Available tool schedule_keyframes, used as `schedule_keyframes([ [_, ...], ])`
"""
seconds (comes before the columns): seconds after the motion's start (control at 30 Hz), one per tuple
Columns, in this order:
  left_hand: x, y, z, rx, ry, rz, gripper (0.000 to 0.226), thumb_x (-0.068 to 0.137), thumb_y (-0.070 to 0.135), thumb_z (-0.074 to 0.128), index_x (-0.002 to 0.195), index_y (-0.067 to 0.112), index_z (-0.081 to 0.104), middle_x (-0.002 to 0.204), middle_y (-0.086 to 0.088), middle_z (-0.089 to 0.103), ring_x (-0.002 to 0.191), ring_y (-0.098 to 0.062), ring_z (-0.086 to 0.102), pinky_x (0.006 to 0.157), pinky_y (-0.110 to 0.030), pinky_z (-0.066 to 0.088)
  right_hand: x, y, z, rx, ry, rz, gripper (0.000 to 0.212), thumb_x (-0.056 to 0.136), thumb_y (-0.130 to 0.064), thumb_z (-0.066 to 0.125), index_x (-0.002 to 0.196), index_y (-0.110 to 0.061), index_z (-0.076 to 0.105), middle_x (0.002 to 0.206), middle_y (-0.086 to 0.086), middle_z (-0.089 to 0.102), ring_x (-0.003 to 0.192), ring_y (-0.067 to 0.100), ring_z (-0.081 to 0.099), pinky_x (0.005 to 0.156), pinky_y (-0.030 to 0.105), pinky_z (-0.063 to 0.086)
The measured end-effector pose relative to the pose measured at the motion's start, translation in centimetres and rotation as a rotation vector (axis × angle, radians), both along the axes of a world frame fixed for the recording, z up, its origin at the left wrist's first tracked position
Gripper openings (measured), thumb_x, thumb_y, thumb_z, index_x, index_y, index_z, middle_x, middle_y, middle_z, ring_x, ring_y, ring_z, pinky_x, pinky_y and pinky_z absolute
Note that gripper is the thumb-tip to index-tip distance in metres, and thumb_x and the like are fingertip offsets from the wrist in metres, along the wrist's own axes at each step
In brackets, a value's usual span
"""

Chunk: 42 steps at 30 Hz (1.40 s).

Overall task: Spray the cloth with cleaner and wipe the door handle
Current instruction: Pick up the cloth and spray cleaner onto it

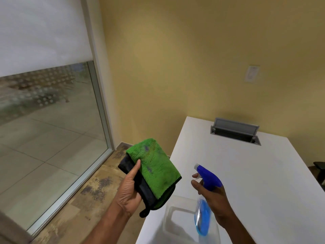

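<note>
A folded green cloth (154, 166) with a black underside lies across the palm of my left hand (131, 189), thumb along its left edge, held over the floor just left of the table corner. My right hand (213, 196) grips a spray bottle (207, 176) with a blue trigger head and blue liquid in its clear body. Its white nozzle faces left toward the cloth, a short gap away, with my fingers near the trigger. No door handle is in view.
A white table (255, 173) fills the right side, with a grey flip-up cable box (235, 132) at its far edge and a clear plastic container (177, 215) near its front corner. A glass panel (52, 129) stands at the left, a yellow wall behind.
</note>
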<state>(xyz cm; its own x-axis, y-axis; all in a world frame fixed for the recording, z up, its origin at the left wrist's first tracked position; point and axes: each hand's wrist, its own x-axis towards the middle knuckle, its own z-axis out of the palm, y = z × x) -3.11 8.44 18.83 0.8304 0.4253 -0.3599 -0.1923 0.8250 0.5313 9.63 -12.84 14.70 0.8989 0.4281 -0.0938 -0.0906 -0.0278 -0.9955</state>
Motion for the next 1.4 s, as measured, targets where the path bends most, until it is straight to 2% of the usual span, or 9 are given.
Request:
schedule_keyframes([
  [0.17,-1.3,1.1,2.2,-0.024,-0.064,0.023,0.033,0.1,0.029,0.06,0.117,0.007,0.078,0.119,-0.02,0.077,0.1,-0.035,0.078,0.072,-0.055,0.065,-1.9,2.2,5.4,0.035,-0.111,0.078,0.015,0.08,-0.018,0.083,0.093,-0.023,0.076,0.077,0.029,0.056,0.07,0.024,0.054,0.074,0.04,0.05],
  [0.33,-3.0,2.8,4.3,-0.013,-0.113,0.036,0.038,0.1,0.031,0.06,0.125,0.007,0.074,0.128,-0.021,0.073,0.11,-0.037,0.074,0.083,-0.058,0.063,-4.4,5.0,9.6,0.054,-0.206,0.17,0.03,0.077,-0.031,0.085,0.096,-0.011,0.073,0.068,0.014,0.047,0.067,0.024,0.045,0.066,0.036,0.043],
  [0.47,-4.1,4.3,7.3,0.056,-0.141,0.026,0.041,0.099,0.032,0.061,0.129,0.007,0.071,0.129,-0.02,0.073,0.112,-0.035,0.074,0.087,-0.055,0.063,-6.5,7.4,13.6,0.074,-0.308,0.243,0.013,0.085,-0.019,0.08,0.093,-0.027,0.075,0.062,0.001,0.048,0.061,0.013,0.046,0.064,0.023,0.042],
  [0.63,-4.9,6.0,11.3,0.121,-0.202,0.045,0.046,0.098,0.035,0.062,0.135,0.009,0.067,0.132,-0.018,0.071,0.121,-0.034,0.07,0.095,-0.059,0.057,-8.0,9.7,18.2,0.091,-0.389,0.229,0.013,0.088,-0.016,0.077,0.097,-0.024,0.074,0.055,-0.015,0.059,0.053,-0.003,0.054,0.066,0.017,0.043],
  [0.8,-5.8,6.4,14.8,0.171,-0.242,0.061,0.042,0.101,0.036,0.059,0.13,0.008,0.069,0.126,-0.018,0.075,0.111,-0.032,0.075,0.09,-0.053,0.062,-9.1,11.2,21.4,0.149,-0.434,0.199,0.014,0.086,-0.018,0.079,0.089,-0.006,0.071,0.056,-0.011,0.051,0.052,0.004,0.045,0.062,0.019,0.041],
  [1.03,-7.5,6.8,18.4,0.26,-0.28,0.067,0.049,0.102,0.042,0.057,0.139,0.01,0.064,0.136,-0.017,0.069,0.126,-0.034,0.067,0.115,-0.056,0.043,-11.1,12.8,25.9,0.171,-0.492,0.174,0.031,0.085,-0.023,0.08,0.07,-0.004,0.06,0.052,-0.008,0.043,0.048,0.007,0.039,0.049,0.011,0.037],
  [1.23,-8.8,6.7,20.7,0.301,-0.301,0.095,0.047,0.103,0.041,0.055,0.136,0.01,0.065,0.132,-0.017,0.072,0.118,-0.031,0.072,0.103,-0.052,0.051,-12.5,13.0,26.9,0.126,-0.527,0.19,0.035,0.085,-0.024,0.08,0.063,-0.01,0.056,0.048,-0.012,0.04,0.049,0.009,0.036,0.059,0.027,0.035],
  [1.3,-9.1,6.9,21.3,0.298,-0.325,0.115,0.049,0.102,0.042,0.055,0.139,0.011,0.063,0.134,-0.016,0.071,0.121,-0.032,0.07,0.104,-0.052,0.051,-12.8,12.9,26.7,0.106,-0.543,0.183,0.039,0.084,-0.023,0.08,0.058,-0.019,0.052,0.045,-0.014,0.039,0.048,0.008,0.035,0.059,0.028,0.033],
  [1.4,-9.6,7.5,22.2,0.285,-0.362,0.142,0.051,0.102,0.044,0.056,0.141,0.012,0.062,0.136,-0.016,0.069,0.124,-0.032,0.068,0.107,-0.054,0.049,-13.2,12.8,26.6,0.103,-0.557,0.173,0.036,0.085,-0.025,0.08,0.062,-0.013,0.054,0.05,-0.011,0.039,0.052,0.012,0.034,0.061,0.031,0.034],
])
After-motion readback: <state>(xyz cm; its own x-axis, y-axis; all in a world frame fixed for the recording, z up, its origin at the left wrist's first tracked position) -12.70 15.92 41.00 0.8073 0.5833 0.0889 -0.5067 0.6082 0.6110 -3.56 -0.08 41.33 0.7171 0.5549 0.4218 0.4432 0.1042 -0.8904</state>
